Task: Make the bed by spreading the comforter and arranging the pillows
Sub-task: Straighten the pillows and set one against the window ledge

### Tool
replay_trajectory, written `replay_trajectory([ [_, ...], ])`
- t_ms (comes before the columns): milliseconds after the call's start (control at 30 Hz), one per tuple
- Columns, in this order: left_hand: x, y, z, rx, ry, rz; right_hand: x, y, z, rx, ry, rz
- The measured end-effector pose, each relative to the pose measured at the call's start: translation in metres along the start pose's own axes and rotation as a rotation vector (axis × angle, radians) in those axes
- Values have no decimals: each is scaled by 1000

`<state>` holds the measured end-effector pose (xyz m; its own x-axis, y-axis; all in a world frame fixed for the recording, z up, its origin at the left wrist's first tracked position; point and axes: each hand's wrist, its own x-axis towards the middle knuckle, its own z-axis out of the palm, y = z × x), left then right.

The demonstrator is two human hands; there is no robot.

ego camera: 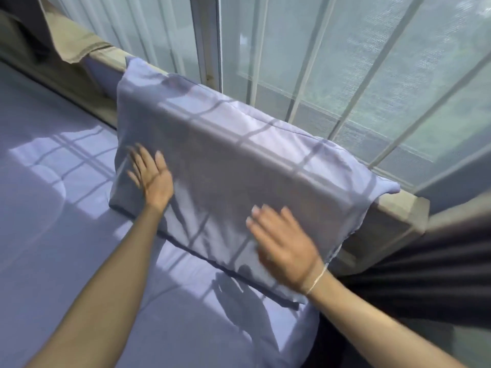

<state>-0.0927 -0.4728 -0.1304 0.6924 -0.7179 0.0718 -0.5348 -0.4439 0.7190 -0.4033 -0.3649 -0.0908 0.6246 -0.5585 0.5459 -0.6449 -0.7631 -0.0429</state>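
A lavender pillow (239, 166) leans upright against the beige headboard (393, 216), its lower edge resting on the bed. The lavender comforter (66, 197) lies spread flat over the mattress. My left hand (152, 176) lies flat and open on the pillow's lower left face, fingers spread. My right hand (284, 245) lies flat on the pillow's lower right face, blurred, with a thin bracelet on the wrist. Neither hand holds anything. A second pillow (102, 75) shows partly behind the first, at the left.
Behind the headboard stands a window (345, 62) with white bars and mesh. A dark curtain (425, 274) hangs at the right, beside the bed corner. Beige fabric (77, 41) drapes over the headboard at the upper left.
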Motion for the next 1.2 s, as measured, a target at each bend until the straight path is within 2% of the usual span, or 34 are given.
replay_trajectory([
  [67,-16,-37,13,47,-66,-111,-43,-19,37,-11,-161,-75],
  [167,-30,-69,22,70,-166,-260,-75,-23,78,-118,-427,-90],
  [267,-32,-79,30,123,-265,-258,-81,-17,89,-198,-546,-73],
  [467,-8,-91,44,102,-313,-247,-106,-19,94,-228,-560,-171],
  [600,-12,-106,36,95,-252,-289,-95,-29,88,-181,-519,-83],
  [733,-2,-113,28,231,-410,-301,-87,-16,92,-249,-631,-112],
  [800,5,-95,16,220,-373,-295,-76,-24,87,-179,-629,-65],
  [867,5,-58,-4,149,-214,-169,-47,-35,71,-96,-477,-11],
  [967,4,17,-30,0,19,190,24,-19,28,-101,-160,124],
  [1033,5,67,-40,54,26,464,67,10,2,-226,-40,252],
  [1100,10,99,-40,192,-86,626,89,38,-13,-312,-117,402],
  [1200,18,107,-34,429,-252,638,89,68,-21,-293,-404,569],
])
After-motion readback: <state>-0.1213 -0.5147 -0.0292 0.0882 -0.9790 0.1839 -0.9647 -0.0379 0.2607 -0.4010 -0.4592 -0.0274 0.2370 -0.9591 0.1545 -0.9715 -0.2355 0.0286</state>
